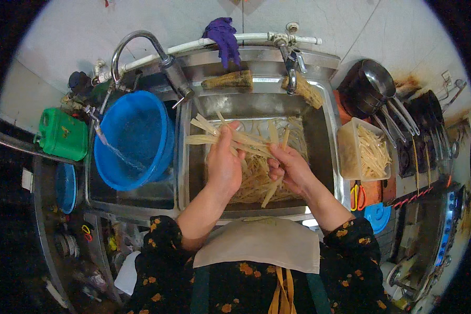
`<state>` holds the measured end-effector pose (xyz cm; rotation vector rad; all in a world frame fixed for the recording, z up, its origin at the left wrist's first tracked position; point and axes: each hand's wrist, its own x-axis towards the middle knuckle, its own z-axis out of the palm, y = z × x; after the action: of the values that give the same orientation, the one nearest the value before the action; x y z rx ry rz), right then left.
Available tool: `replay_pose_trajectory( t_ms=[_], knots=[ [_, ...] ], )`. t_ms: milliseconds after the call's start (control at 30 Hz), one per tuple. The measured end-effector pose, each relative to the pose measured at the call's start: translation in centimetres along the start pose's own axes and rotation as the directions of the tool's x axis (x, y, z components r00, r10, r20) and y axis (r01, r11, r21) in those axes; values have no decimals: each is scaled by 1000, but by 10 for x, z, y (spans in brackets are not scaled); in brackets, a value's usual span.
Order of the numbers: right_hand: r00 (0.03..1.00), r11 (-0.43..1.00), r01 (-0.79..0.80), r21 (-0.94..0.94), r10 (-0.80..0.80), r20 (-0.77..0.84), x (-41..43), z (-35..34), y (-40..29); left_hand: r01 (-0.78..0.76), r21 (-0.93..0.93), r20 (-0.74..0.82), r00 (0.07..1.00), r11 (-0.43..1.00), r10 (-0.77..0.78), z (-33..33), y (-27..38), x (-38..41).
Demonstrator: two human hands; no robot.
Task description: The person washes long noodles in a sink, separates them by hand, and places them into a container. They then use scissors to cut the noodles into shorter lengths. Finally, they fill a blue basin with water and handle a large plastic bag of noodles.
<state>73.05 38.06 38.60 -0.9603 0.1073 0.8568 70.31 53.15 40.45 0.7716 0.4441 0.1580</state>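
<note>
Both hands are over the right basin of a steel double sink (183, 157). My left hand (224, 161) holds a bunch of pale, flat strips (204, 129) between thumb and fingers; their ends fan out to the left. My right hand (288, 167) grips the other end of the bunch, and some strips stick out above and below it. What the strips are made of I cannot tell. Below the hands, a loose heap of similar strips (255, 180) lies in the basin, partly hidden by the hands.
Water runs into a blue plastic basin (131, 141) at left. A plastic tub (349, 157) of pale strips stands right, near scissors (358, 196) and black pots (367, 88). Taps (176, 78) (292, 74) overhang the sink. Purple gloves (223, 37) hang on a pipe. A green canister (64, 133) stands left.
</note>
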Motion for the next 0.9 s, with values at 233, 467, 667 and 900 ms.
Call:
replay_pose_trajectory(
  t_ms=[233,467,667,900],
  knots=[
    [985,992,85,88,-71,-157,23,-28,20,7,-43,144,990,999,-1,-6,3,11],
    [986,949,115,293,-73,-149,23,-61,17,123,338,226,952,933,-207,-14,35,10],
    [995,967,-87,239,94,-18,12,-24,9,300,510,303,814,806,-495,-4,18,-1],
    [997,948,72,310,-76,2,19,-29,-8,340,646,354,661,684,-662,-21,-5,-19]
  ],
)
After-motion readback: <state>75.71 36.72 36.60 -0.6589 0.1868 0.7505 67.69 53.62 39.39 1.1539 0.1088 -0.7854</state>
